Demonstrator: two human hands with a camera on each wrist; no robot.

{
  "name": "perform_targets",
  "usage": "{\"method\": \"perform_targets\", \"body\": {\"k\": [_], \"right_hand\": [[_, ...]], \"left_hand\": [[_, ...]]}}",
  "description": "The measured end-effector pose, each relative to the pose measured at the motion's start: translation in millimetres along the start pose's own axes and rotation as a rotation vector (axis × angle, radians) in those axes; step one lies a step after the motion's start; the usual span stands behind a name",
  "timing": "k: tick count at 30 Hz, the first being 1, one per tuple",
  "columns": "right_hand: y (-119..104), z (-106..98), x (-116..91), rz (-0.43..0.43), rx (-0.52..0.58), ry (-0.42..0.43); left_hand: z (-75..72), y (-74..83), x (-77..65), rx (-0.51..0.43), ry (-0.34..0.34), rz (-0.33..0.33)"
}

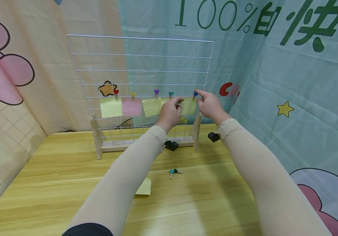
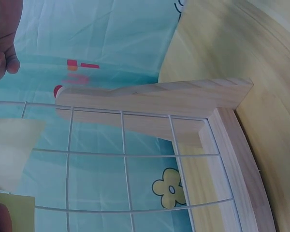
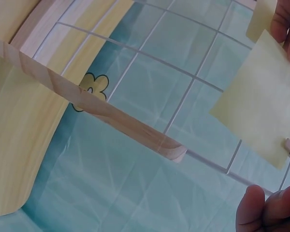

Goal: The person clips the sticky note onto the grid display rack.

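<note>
My right hand (image 1: 211,105) pinches a blue heart-topped clothespin (image 1: 195,94) at the top of the rightmost yellow sticky note (image 1: 188,106). With its fingertips at the left edge of that same note, my left hand (image 1: 170,114) holds its upper corner. The note hangs in front of a white wire grid (image 1: 145,71) on a wooden stand. To the left, notes hang under clothespins with heart tops: a yellow note (image 1: 111,107), a pink note (image 1: 131,107) and another yellow note (image 1: 151,107). A teal heart clothespin (image 1: 170,94) shows above a note partly hidden by my left hand.
Two loose clothespins (image 1: 171,173) lie on the wooden table (image 1: 68,183) in front of the stand. A yellow notepad (image 1: 145,186) is partly covered by my left forearm. Printed curtains (image 1: 275,82) hang behind the grid and at the right side.
</note>
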State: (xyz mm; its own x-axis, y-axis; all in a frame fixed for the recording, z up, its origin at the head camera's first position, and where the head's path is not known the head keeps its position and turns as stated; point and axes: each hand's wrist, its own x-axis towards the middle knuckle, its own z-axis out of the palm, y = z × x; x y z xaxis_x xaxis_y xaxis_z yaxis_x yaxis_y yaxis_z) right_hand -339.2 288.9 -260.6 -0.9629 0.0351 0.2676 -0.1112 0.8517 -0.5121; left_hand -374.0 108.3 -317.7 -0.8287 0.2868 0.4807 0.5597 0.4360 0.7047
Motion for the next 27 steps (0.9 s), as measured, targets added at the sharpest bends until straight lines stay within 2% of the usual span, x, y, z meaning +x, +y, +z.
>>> {"method": "perform_targets", "body": {"k": [16, 21, 27], "right_hand": [[-1.9, -0.6, -2.8, 0.012, 0.016, -0.01], [-1.2, 0.1, -4.2, -0.011, 0.01, 0.003], [2.4, 1.9, -5.3, -0.016, 0.053, 0.022]], "left_hand": [[-5.0, 1.8, -3.3, 0.021, -0.015, 0.014], [-6.4, 1.3, -4.9, 0.019, -0.022, 0.015], [-8.2, 2.5, -6.6, 0.01, -0.032, 0.016]]}}
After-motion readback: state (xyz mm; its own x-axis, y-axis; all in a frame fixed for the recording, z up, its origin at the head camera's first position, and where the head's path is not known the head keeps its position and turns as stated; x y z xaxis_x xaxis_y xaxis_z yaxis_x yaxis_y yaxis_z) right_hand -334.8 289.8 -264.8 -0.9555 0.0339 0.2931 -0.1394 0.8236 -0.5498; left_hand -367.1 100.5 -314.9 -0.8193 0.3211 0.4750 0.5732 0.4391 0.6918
